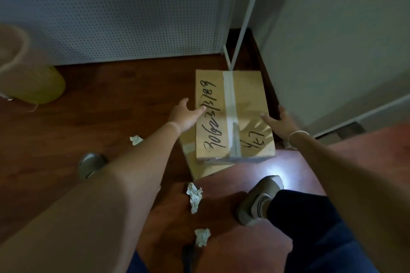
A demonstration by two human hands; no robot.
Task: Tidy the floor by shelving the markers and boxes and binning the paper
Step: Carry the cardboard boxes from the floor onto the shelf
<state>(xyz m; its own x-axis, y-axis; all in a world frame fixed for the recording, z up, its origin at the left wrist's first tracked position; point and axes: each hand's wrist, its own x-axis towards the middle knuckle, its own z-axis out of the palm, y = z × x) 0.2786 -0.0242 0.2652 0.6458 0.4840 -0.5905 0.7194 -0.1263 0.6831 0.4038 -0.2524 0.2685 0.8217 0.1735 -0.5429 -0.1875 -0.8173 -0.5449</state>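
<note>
A taped cardboard box [246, 99] with black handwriting lies on the dark wooden floor, stacked on a second, flatter box [199, 166] that sticks out beneath its near left corner. My left hand [185, 115] reaches over the top box's left edge, fingers apart, fingertips at the writing. My right hand [280, 123] hangs at the box's right edge, fingers spread, holding nothing. Three crumpled paper scraps lie on the floor: one [136, 139] left of my left forearm, one [194, 196] between my arms, one [202, 236] nearer me.
A yellow-green bin [37, 86] stands at the far left by a white perforated panel [124, 13]. A white metal frame leg [246, 15] comes down just behind the box. A white cabinet [332, 40] rises on the right. My shoes [259, 197] are on the floor.
</note>
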